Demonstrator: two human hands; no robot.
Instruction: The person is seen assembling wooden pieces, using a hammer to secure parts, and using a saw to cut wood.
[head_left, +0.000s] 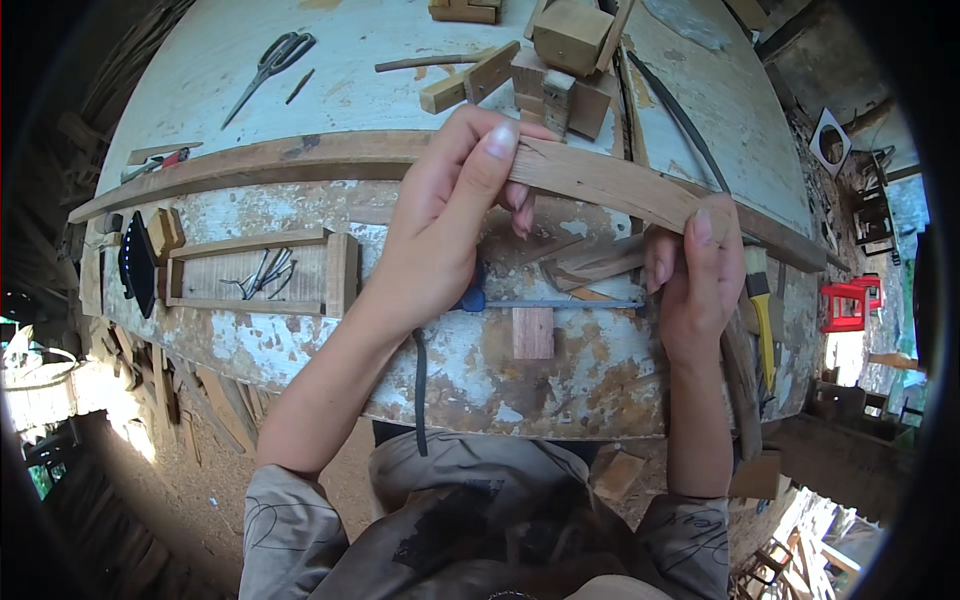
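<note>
A flat strip of pale wood (610, 183) is held up above the workbench between my two hands. My left hand (462, 190) pinches its left end, thumb on top and fingers curled beneath. At the other end my right hand (700, 265) grips it the same way, with the thumb laid along the face. Below the strip, a thin bluish metal blade (560, 304) with a blue handle (474, 290) lies on the bench, partly hidden by my left wrist. Against the blade sits a small reddish wood block (533, 335).
A long wooden bar (290, 155) crosses the bench. Left of my forearm lies a wooden tray (342, 275) with several nails. Scissors (270, 70) and wood blocks (570, 40) lie farther back. A yellow-handled brush (762, 320) rests beside my right hand; a dark strap (420, 395) hangs over the front edge.
</note>
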